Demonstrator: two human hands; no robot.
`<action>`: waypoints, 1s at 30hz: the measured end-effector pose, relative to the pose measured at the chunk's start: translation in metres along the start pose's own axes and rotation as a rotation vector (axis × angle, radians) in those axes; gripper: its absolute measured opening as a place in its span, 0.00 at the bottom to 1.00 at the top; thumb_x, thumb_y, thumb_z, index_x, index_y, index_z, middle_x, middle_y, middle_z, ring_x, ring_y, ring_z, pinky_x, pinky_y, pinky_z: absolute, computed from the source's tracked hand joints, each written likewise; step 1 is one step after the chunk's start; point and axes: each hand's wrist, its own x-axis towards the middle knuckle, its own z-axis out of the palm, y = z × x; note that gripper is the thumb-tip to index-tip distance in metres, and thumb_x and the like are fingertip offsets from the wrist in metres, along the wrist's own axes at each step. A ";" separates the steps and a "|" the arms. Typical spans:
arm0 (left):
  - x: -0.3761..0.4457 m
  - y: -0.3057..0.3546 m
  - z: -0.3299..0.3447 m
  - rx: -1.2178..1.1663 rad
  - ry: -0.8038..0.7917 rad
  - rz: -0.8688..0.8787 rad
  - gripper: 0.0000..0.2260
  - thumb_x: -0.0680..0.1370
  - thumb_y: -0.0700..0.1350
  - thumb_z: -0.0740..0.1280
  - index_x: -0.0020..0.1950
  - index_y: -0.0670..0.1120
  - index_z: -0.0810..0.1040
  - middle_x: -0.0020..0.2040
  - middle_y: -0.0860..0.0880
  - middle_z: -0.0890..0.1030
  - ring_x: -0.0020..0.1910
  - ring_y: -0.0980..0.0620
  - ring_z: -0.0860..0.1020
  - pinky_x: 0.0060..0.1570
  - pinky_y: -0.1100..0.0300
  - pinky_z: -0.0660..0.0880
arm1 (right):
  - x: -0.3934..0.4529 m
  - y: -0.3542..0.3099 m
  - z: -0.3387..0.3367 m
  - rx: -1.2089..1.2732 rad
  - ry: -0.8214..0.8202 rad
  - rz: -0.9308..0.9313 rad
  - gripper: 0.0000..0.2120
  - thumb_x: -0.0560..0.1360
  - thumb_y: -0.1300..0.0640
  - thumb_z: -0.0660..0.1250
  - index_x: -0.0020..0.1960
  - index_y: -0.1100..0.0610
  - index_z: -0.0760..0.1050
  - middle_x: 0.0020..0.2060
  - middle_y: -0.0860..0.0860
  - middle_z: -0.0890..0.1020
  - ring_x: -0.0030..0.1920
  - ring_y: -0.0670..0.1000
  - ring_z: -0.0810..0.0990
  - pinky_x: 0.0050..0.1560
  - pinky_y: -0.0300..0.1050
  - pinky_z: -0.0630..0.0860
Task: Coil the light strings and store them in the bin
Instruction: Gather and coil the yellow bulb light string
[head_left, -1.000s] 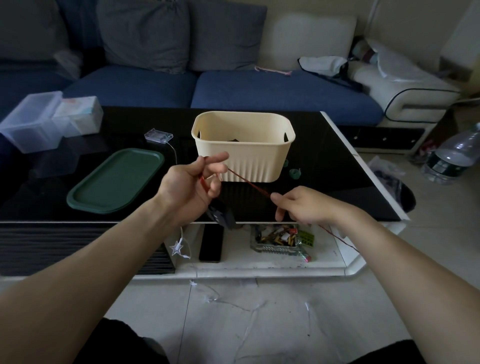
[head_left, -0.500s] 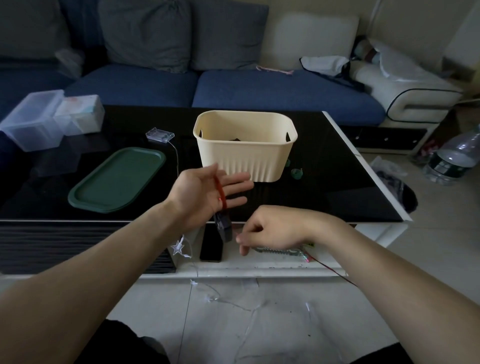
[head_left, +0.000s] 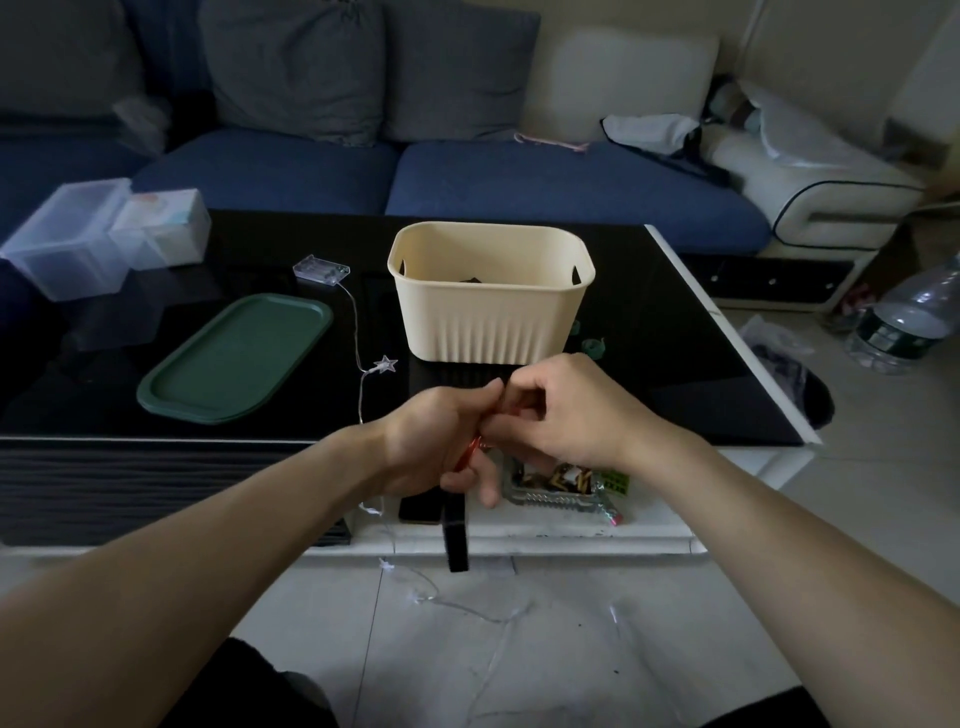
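Observation:
My left hand (head_left: 441, 441) holds a coil of red light string (head_left: 470, 451) wound round its fingers, and a black battery box (head_left: 455, 535) hangs below it. My right hand (head_left: 561, 415) meets the left one in front of the table's near edge, its curled fingers pinching the red string. A cream ribbed bin (head_left: 491, 301) stands on the black table just behind both hands, with something dark inside. A second, clear string with a star light (head_left: 384, 365) runs from a clear battery box (head_left: 321, 270) over the table edge down to the floor.
A green tray (head_left: 234, 358) lies left of the bin. Clear plastic boxes (head_left: 67, 244) sit at the table's far left. A lower shelf holds a phone (head_left: 418, 512) and a glass dish (head_left: 558, 486). A water bottle (head_left: 904, 322) stands on the floor at right. A blue sofa is behind.
My right hand rose from below the table edge to meet my left hand. The left hand's fingers curled round the red coil. The star light now lies on the table top.

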 end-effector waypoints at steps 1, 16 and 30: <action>0.001 0.000 -0.003 0.011 -0.021 -0.007 0.22 0.84 0.55 0.46 0.60 0.45 0.75 0.49 0.39 0.84 0.21 0.50 0.74 0.18 0.66 0.56 | 0.000 0.002 -0.001 -0.001 0.029 -0.011 0.10 0.71 0.48 0.79 0.39 0.53 0.82 0.30 0.51 0.83 0.30 0.51 0.81 0.33 0.50 0.79; -0.001 -0.002 -0.013 0.233 -0.134 -0.105 0.20 0.84 0.49 0.53 0.65 0.37 0.75 0.36 0.44 0.82 0.18 0.57 0.61 0.24 0.61 0.54 | 0.004 0.026 -0.008 0.036 -0.108 -0.024 0.08 0.73 0.52 0.77 0.51 0.51 0.86 0.40 0.45 0.81 0.38 0.43 0.80 0.40 0.39 0.77; -0.004 0.001 -0.009 -0.021 0.013 0.030 0.21 0.85 0.47 0.50 0.47 0.39 0.79 0.18 0.52 0.58 0.21 0.50 0.68 0.32 0.60 0.69 | 0.006 0.029 -0.009 0.158 -0.015 -0.034 0.08 0.78 0.53 0.70 0.46 0.56 0.85 0.36 0.45 0.85 0.38 0.43 0.81 0.42 0.37 0.75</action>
